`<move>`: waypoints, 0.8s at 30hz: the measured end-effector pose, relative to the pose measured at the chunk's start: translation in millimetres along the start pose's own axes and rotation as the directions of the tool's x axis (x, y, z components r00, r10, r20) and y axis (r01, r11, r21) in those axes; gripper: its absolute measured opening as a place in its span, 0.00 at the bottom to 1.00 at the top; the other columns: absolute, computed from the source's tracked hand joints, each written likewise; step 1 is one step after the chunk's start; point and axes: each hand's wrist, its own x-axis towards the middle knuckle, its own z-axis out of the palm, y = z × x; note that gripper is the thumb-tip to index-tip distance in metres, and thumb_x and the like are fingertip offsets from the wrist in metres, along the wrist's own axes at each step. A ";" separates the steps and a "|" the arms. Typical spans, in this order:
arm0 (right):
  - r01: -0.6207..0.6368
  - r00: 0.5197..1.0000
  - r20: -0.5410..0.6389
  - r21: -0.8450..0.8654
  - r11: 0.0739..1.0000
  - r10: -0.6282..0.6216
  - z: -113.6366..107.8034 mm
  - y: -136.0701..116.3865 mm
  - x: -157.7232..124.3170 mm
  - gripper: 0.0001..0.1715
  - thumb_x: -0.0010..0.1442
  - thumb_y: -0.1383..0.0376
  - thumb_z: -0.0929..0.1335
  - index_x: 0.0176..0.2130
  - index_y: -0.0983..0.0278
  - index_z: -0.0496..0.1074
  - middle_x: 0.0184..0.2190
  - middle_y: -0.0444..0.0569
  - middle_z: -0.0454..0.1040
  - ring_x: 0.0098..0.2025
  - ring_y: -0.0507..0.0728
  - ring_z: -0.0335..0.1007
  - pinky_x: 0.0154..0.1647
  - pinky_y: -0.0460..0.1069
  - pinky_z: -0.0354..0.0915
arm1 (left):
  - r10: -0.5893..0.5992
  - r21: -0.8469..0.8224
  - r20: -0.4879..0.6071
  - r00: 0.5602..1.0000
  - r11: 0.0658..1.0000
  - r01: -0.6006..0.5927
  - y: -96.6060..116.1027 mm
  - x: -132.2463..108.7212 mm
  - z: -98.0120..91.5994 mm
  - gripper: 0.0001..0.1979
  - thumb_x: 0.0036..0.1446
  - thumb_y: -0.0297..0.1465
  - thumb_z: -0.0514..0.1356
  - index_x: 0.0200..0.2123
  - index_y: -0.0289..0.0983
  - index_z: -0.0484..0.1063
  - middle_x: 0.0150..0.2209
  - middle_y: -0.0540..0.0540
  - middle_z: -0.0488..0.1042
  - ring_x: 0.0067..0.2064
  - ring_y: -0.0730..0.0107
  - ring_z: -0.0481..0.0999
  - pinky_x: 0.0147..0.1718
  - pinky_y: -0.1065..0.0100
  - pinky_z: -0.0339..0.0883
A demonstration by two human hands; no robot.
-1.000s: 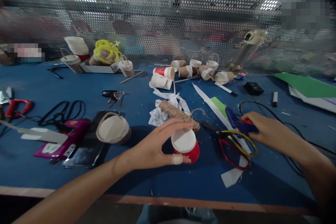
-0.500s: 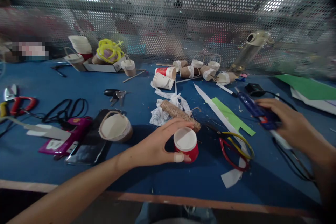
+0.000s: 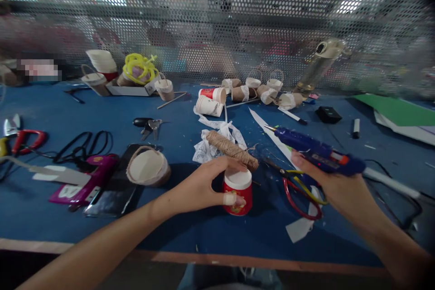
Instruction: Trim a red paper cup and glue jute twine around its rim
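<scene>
My left hand (image 3: 207, 186) is closed around a red paper cup (image 3: 242, 195) with a white top, standing on the blue table near its front edge. In my right hand (image 3: 335, 190) is a dark blue glue gun (image 3: 316, 149); its metal nozzle points left, above the table, and a white glue stick sticks out of its back. Just behind the cup lies a spool of brown twine (image 3: 231, 147), partly on white lace ribbon (image 3: 200, 150). Scissors (image 3: 302, 197) with red and yellow handles rest between the cup and my right hand.
Left of my left hand, a twine-wrapped cup (image 3: 147, 167) stands by a black phone (image 3: 112, 195) and a purple glue gun (image 3: 86, 181). Several small wrapped baskets (image 3: 243, 94) lie at the back, before a perforated metal panel (image 3: 204, 22). Green paper (image 3: 397, 111) is at right.
My right hand has lifted the blue glue gun and brought it left, turning its nozzle toward the cup. The red cup has tilted slightly, showing more of its side; my left hand still holds it.
</scene>
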 end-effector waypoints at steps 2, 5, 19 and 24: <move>0.008 1.000 -0.012 0.046 0.999 -0.008 9.1 -7.1 -4.9 0.14 0.62 0.53 0.76 0.44 0.55 0.78 0.40 0.47 0.82 0.41 0.63 0.80 0.45 0.58 0.77 | 0.010 0.040 -0.019 1.000 0.999 -0.009 1.0 0.1 -1.6 0.25 0.54 0.41 0.75 0.53 0.41 0.75 0.58 0.42 0.80 0.59 0.51 0.78 0.60 0.53 0.69; 0.043 0.997 0.063 0.082 0.996 -0.048 15.8 -11.0 -11.2 0.09 0.65 0.55 0.74 0.41 0.55 0.75 0.32 0.44 0.77 0.31 0.58 0.76 0.36 0.53 0.74 | -0.011 0.087 -0.012 1.000 0.996 0.012 -0.4 0.0 -2.5 0.25 0.56 0.42 0.74 0.53 0.41 0.76 0.57 0.41 0.80 0.59 0.51 0.79 0.59 0.53 0.70; 0.238 0.931 0.230 0.204 0.950 -0.282 24.8 1.9 -28.4 0.16 0.67 0.59 0.70 0.29 0.56 0.62 0.25 0.44 0.64 0.26 0.56 0.62 0.27 0.52 0.55 | -0.064 -0.017 -0.003 0.998 0.998 0.064 -4.9 1.9 -0.9 0.21 0.61 0.41 0.69 0.54 0.42 0.72 0.52 0.44 0.81 0.51 0.56 0.81 0.50 0.59 0.74; 0.347 0.896 0.242 0.145 0.927 -0.373 29.0 15.2 -29.1 0.17 0.65 0.60 0.70 0.30 0.57 0.58 0.25 0.42 0.62 0.25 0.54 0.59 0.26 0.51 0.52 | -0.071 -0.038 -0.009 0.997 0.997 0.070 -4.8 1.9 -3.5 0.21 0.62 0.42 0.68 0.55 0.42 0.71 0.53 0.44 0.80 0.52 0.56 0.80 0.51 0.58 0.73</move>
